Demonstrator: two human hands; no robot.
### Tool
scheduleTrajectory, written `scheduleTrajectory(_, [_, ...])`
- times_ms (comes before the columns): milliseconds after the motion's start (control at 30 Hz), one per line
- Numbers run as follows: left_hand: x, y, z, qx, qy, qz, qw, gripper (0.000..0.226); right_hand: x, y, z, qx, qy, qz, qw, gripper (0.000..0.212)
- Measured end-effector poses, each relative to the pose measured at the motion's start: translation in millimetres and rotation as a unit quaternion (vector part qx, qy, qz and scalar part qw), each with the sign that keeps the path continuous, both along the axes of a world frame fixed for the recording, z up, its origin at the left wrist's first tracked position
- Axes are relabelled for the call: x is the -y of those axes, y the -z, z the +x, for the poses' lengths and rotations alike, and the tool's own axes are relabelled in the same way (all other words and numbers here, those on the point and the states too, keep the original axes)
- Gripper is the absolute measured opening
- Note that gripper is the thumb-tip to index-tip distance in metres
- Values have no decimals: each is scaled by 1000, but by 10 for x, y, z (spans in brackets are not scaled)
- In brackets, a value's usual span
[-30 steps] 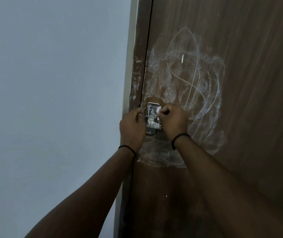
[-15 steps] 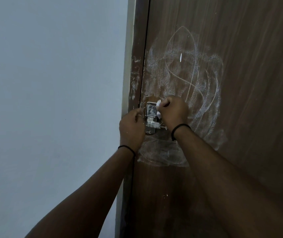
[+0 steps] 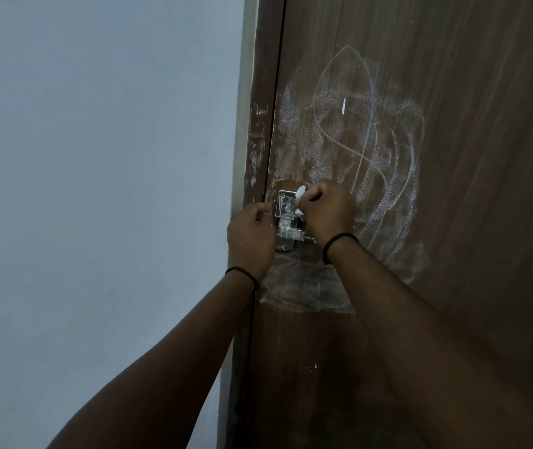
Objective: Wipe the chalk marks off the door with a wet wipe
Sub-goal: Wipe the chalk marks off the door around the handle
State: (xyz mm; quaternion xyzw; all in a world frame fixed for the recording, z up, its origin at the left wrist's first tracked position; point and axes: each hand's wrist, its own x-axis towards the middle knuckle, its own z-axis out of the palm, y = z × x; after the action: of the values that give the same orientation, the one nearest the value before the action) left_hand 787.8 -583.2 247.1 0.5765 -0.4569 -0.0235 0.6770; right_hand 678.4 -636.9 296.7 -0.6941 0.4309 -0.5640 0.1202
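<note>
right hand point(image 3: 326, 209) grips wipe point(image 3: 300, 202) | left hand point(image 3: 252, 234) probably on latch point(image 3: 286, 222)

Wall point(image 3: 96, 189) left of door point(image 3: 469, 157); latch point(image 3: 286, 222) btwn both hands, chalk marks point(image 3: 372, 140) above.

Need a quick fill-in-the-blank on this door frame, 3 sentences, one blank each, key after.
1. The right hand pinches a crumpled white wet wipe against the shiny metal ____.
2. The white chalk scribbles cover the brown wooden door mostly ____ the hands.
3. A thin black ____ circles each wrist.

Missing words: latch; above; band
</note>
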Motion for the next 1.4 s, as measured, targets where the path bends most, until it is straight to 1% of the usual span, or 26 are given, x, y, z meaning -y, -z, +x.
scheduleTrajectory(100, [6,19,-6,-4,4,-3,1000,25,36,22,-15,-108,15,71,991,18])
scheduleTrajectory(133, [6,27,-9,-7,7,-3,1000,25,29,30,-9,-114,22,74,990,19])
scheduleTrajectory(200, [9,40,-10,-12,12,0,1000,25,-4,44,28,-74,27,19,997,21])
scheduleTrajectory(267, [5,48,-11,-17,14,-3,1000,24,-44,31,57,-28,27,-48,998,17])
scheduleTrajectory(300, [-3,47,-11,-17,15,-7,1000,24,-50,13,66,-17,24,-60,998,14])
scheduleTrajectory(367, [-14,38,-12,-13,9,-8,1000,24,-40,4,75,0,15,-49,999,10])
scheduleTrajectory(433, [-9,37,-4,-9,0,-7,1000,25,-28,47,70,2,12,-31,999,11])
scheduleTrajectory(600, [1,31,2,-12,-6,-3,1000,25,-9,99,56,-69,29,32,997,23])
scheduleTrajectory(667, [-1,29,3,-10,-5,-4,1000,26,-27,66,67,-53,26,13,998,19])
scheduleTrajectory(733, [-8,24,14,-15,-1,-11,1000,26,-61,31,78,-16,23,-31,999,11])
scheduleTrajectory(800, [-15,18,21,-20,1,-13,1000,26,-73,6,91,-10,21,-65,998,10])
scheduleTrajectory(900, [-12,19,32,-18,-3,-14,1000,26,-98,58,86,-40,25,-82,996,6])
scheduleTrajectory(1000, [3,55,50,-18,-6,-13,1000,26,-112,187,41,-104,15,-72,992,17])
scheduleTrajectory(1100, [29,101,46,-13,-3,-6,1000,26,-117,195,15,-160,25,-77,984,16])
scheduleTrajectory(1200, [55,112,27,-9,-2,-9,1000,25,-119,92,39,-157,38,-123,979,12])
scheduleTrajectory(1267, [69,113,26,0,-2,-10,1000,26,-106,56,65,-154,36,-152,976,14])
scheduleTrajectory(1333, [77,121,26,3,5,-10,1000,27,-87,85,56,-173,40,-169,970,17])
scheduleTrajectory(1400, [79,146,25,2,12,-10,1000,29,-69,152,5,-214,41,-177,960,18])
